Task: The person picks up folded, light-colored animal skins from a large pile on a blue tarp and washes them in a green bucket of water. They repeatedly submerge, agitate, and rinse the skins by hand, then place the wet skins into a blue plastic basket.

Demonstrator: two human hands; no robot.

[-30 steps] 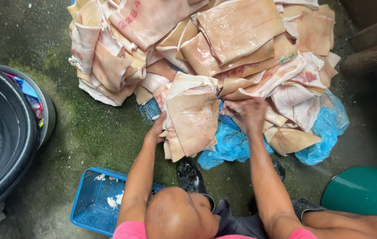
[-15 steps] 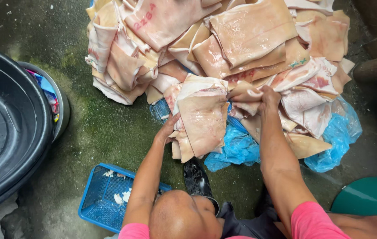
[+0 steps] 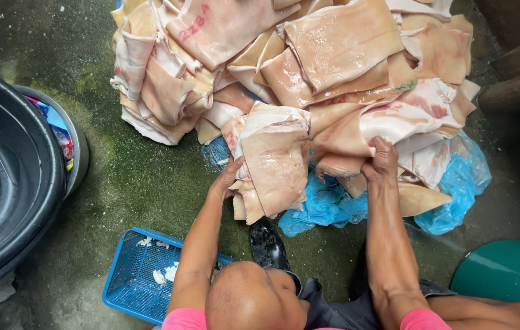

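A big heap of pale pink raw pork skin slabs [image 3: 339, 43] lies on a blue plastic sheet [image 3: 455, 183] on the wet floor. One folded slab [image 3: 272, 159] hangs off the front of the heap. My left hand [image 3: 228, 177] grips that slab's left edge. My right hand [image 3: 381, 160] is closed on the edge of another slab [image 3: 358, 128] just to the right, in the heap. Both forearms reach forward from the bottom of the view.
A large black tub [image 3: 3, 183] stands at the left over a grey round basin [image 3: 80, 146]. A blue plastic basket [image 3: 131, 287] with white scraps sits at the lower left, a black boot [image 3: 267, 244] beside it. A green round container [image 3: 504, 272] is at the lower right.
My right hand has shifted right, off the front folded slab and onto a slab in the heap. My left hand stays on the folded slab's left edge. The view moved slightly.
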